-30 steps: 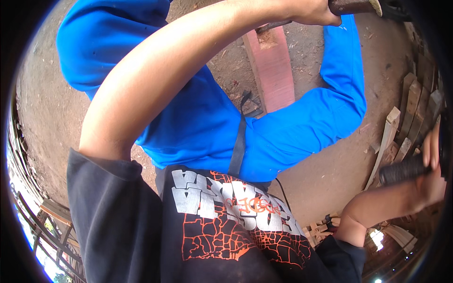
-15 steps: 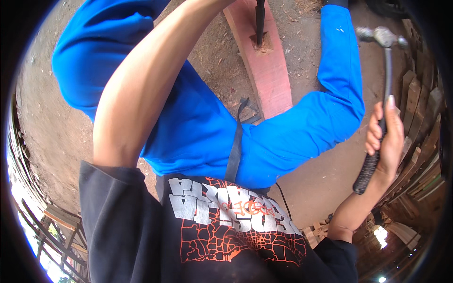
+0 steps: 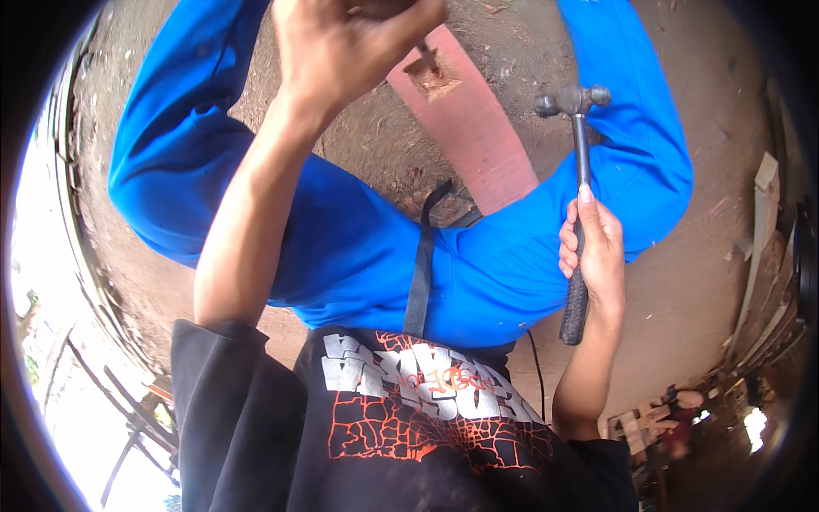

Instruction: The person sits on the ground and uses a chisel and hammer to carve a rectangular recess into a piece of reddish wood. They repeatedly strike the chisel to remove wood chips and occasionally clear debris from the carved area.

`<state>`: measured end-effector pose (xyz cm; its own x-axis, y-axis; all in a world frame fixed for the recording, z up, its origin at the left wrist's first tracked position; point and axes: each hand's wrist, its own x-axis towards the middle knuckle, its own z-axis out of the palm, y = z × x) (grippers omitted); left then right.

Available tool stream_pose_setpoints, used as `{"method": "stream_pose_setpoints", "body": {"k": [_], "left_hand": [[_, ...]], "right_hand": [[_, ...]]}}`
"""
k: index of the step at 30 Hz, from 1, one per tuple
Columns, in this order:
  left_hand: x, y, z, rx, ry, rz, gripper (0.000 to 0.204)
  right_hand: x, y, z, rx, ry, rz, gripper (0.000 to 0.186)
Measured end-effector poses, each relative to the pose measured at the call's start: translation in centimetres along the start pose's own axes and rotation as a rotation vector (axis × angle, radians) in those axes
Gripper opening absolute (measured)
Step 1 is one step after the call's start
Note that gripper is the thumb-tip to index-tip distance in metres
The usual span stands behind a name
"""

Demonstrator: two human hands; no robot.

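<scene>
Grips a hammer in the right hand, with fingers closed around the black handle grip and the thumb laid up along the shaft. Holds it upright over the right thigh of the blue trousers, with head uppermost and apart from the wood. Holds a dark chisel in the left hand, near the top edge of the view, with thumb and palm curled about the handle (cannot tell how the fingertips sit, being blurred and partly cut off). Points the chisel down toward a rough notch; cannot tell how deep inside. See that notch in a reddish plank, lying aslant on the dirt ground between bent, spread legs. Note a black strap running from the waist over the trousers, with its loose end near the plank. Notice also a black shirt with white and orange print, and lengths of timber at far right.
</scene>
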<state>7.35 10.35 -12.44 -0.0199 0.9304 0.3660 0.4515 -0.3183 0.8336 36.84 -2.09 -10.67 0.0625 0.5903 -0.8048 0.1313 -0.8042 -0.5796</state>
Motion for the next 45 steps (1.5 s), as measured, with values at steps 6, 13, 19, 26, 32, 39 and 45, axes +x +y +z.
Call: {"method": "stream_pose_setpoints", "body": {"k": [6, 13, 19, 26, 32, 39, 45], "left_hand": [[-0.9, -0.9, -1.1, 0.215, -0.057, -0.033, 0.022], [0.6, -0.6, -1.2, 0.265, -0.150, -0.028, 0.023], [-0.6, -1.6, -1.0, 0.137, 0.001, 0.080, 0.014], [-0.8, -0.8, -1.2, 0.135, -0.026, 0.007, 0.019], [-0.5, -2.5, -0.7, 0.030, 0.025, -0.008, 0.015], [-0.2, -3.0, 1.5, -0.108, 0.139, 0.001, 0.024], [-0.1, -0.9, 0.7, -0.253, 0.021, 0.050, 0.023]], "right_hand": [[0.4, -1.9, 1.3, 0.109, 0.008, 0.017, 0.045], [1.2, -2.4, 1.3, 0.128, -0.021, 0.073, 0.045], [1.3, -2.2, 1.6, 0.083, -0.029, 0.033, 0.045], [1.4, -1.7, 1.6, 0.063, -0.002, 0.025, 0.045], [1.7, -4.0, 0.2, -0.015, -0.086, 0.053, 0.044], [-2.8, -16.7, 0.0, -0.400, -0.006, -0.222, 0.045], [-11.4, -25.1, -0.4, -0.294, -0.123, -0.733, 0.038]]}}
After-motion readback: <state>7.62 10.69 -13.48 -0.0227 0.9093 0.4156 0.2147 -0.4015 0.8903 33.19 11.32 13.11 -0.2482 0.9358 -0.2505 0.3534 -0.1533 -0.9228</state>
